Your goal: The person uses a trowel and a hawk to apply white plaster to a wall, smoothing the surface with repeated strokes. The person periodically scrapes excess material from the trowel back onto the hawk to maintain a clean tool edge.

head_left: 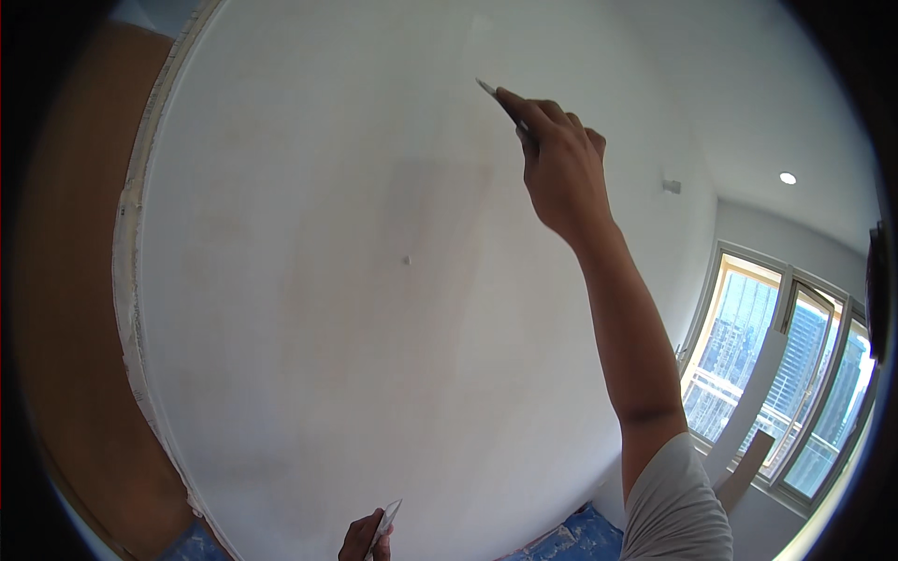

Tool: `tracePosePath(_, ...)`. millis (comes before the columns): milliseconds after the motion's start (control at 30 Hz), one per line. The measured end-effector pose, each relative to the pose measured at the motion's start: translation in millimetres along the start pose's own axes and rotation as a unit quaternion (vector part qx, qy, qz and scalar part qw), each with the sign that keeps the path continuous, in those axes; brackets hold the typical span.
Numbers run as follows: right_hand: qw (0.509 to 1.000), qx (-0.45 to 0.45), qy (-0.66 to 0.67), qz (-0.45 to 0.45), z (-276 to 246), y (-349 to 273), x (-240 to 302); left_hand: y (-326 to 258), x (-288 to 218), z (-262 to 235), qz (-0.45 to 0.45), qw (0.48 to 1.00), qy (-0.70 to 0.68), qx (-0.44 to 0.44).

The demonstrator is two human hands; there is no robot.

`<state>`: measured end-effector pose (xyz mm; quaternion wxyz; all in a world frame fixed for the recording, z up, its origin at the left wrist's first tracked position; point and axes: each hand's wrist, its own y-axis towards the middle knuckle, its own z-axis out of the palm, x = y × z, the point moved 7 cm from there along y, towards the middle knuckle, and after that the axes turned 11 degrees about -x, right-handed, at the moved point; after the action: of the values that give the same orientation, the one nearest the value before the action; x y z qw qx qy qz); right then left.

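Note:
My right hand (569, 164) is raised high on a whitish wall (355, 393), at the end of an outstretched arm. Its fingers are wrapped round a putty knife (493, 93), seen nearly edge-on, with a pale smear at its tip. Whether the blade touches the wall I cannot tell. Low in the picture, my left hand (358, 538) is closed on a second putty knife (390, 515), whose blade looks coated in white. Much of that hand is cut off by the lower edge. A small pale knob (407, 261) dots the wall between the two hands.
A brown panel (84, 280) stands beyond the wall's rough left edge. Blue sheeting (571, 539) lies along the bottom. On the right are windows (739, 327) and a leaning board (745, 470). A round light (788, 178) glows on the ceiling.

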<state>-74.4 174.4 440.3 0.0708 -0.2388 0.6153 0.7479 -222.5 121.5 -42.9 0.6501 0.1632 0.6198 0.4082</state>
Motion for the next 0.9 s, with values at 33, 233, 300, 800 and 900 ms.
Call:
tracePosePath(33, 0.999, -0.022, -0.032, -0.009, 14.1, 38.7, -19.7, -2.2, -2.4, 2.4, 0.010, 1.000, -0.006, -0.004)
tracePosePath(233, 0.984, 0.109, -0.119, 0.075, 77.4, 146.7, -64.3, -24.4, 10.2, -2.4, -0.066, 0.997, -0.027, -0.011)
tracePosePath(300, 0.987, 0.109, -0.092, 0.078, 80.1, 137.4, -58.8, -29.8, 16.7, -8.2, -0.104, 0.993, -0.048, -0.023)
tracePosePath(800, 0.974, 0.208, 0.075, 0.038, 14.5, -225.8, 103.9, -13.9, 24.0, -3.3, -0.285, 0.931, -0.214, -0.072)
tracePosePath(900, 0.963, 0.252, 0.088, 0.043, 2.9, -291.8, 113.2, -11.0, 26.9, 6.1, -0.315, 0.911, -0.260, -0.057)
